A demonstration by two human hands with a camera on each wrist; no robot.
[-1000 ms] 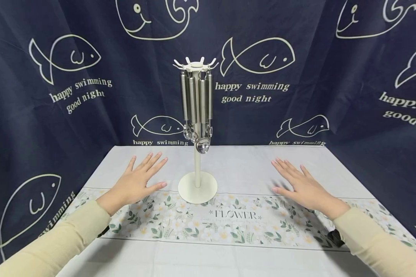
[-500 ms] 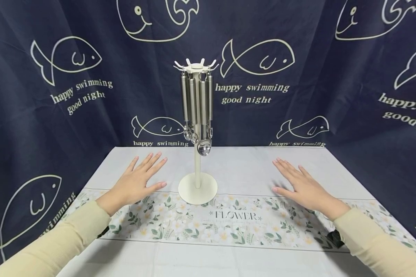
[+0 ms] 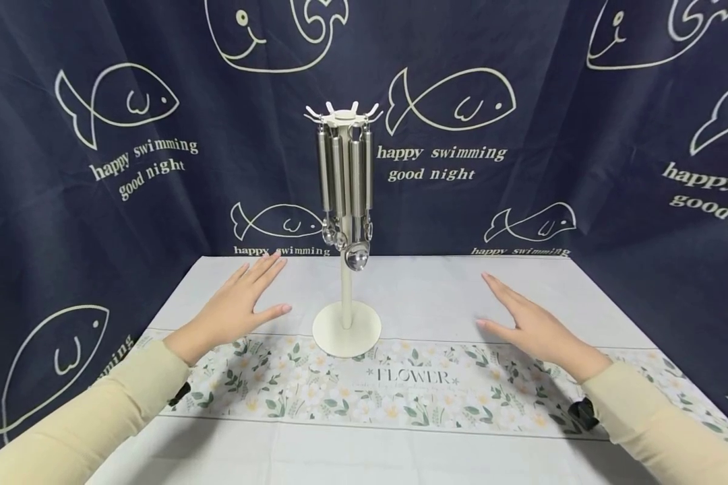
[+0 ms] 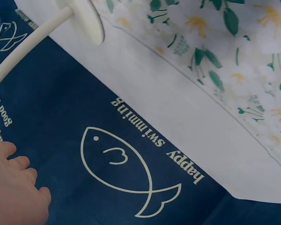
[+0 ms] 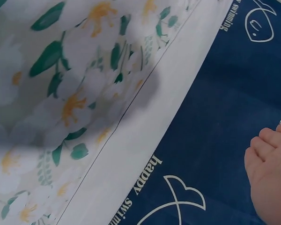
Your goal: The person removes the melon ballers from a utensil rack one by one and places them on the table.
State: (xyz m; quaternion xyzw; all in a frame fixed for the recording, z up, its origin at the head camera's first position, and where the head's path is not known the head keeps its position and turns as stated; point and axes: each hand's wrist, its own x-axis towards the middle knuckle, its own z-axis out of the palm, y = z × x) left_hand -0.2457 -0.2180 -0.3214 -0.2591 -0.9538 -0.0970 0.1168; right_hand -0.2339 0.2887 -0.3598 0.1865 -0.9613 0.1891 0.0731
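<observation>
A cream utensil stand (image 3: 346, 286) rises from a round base, with hooks around its top. Several steel spoons with long handles hang from it, and the largest round bowl (image 3: 357, 256) is lowest. To the left of the stand, my left hand (image 3: 233, 306) hovers with fingers extended and thumb spread toward the pole, holding nothing. Well to the right, my right hand (image 3: 534, 327) is raised with straight fingers and thumb apart, also holding nothing. The left wrist view catches the stand's base (image 4: 94, 23) and part of the left hand (image 4: 16, 192).
A white cloth covers the table (image 3: 437, 296), crossed by a flower-printed band (image 3: 388, 397) lettered FLOWER. Behind and at both sides hangs a dark blue curtain (image 3: 449, 34) with fish drawings. Beige sleeves (image 3: 127, 377) cover both forearms, and a dark wrist device (image 3: 582, 412) shows beneath the right one.
My left hand has risen a little and tilted, its fingers drawing closer together. The right hand has turned more onto its edge, with its fingers now overlapping. The stand and spoons stay put.
</observation>
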